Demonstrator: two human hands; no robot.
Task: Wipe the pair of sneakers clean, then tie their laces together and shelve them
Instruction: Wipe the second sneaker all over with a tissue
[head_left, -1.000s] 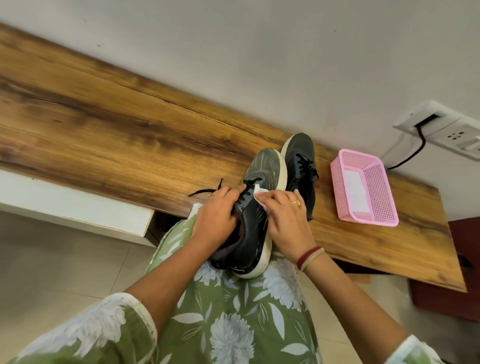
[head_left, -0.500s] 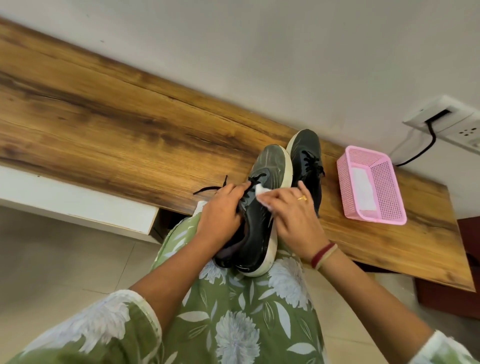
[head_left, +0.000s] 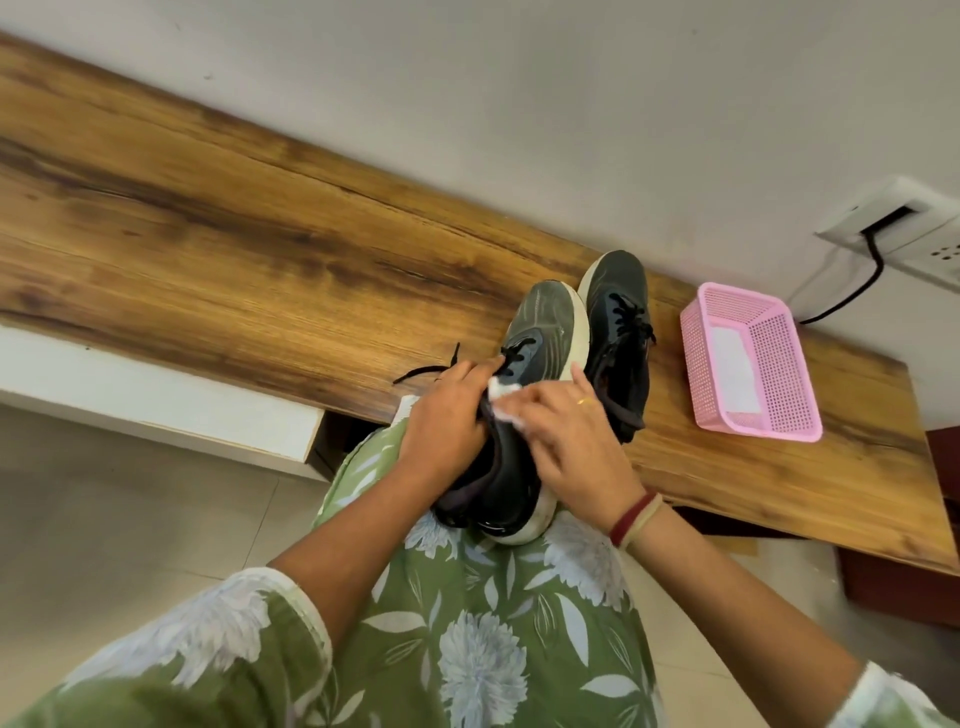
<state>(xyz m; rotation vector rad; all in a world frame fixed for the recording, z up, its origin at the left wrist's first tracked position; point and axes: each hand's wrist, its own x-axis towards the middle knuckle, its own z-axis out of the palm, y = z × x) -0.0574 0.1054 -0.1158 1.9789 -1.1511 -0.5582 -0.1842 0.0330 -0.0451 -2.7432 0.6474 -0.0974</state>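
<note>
Heel and collar of the near sneaker (head_left: 543, 332) are covered by both hands. Only its grey toe, white sole edge and part of the dark side are seen. It is laid across the lap, toe pointing far, over the bench edge. The left hand (head_left: 447, 431) is curled round the collar on the left side, gripping it. A white wipe (head_left: 500, 397) is mostly hidden under the bent fingers of the right hand (head_left: 576, 447), by which it is held pressed to the sneaker's upper (thumb not visible, hand blurred). One black lace end (head_left: 423, 370) sticks out left past the left hand.

The second sneaker (head_left: 621, 332) stands on the wooden bench (head_left: 208, 249), just right of the first, its near part screened by the right hand. Further right, a pink basket (head_left: 779, 374) is set on the bench, with something white inside that is not identifiable. A wall socket (head_left: 893, 223) with a black cable (head_left: 857, 291) is cut off at the right edge.
</note>
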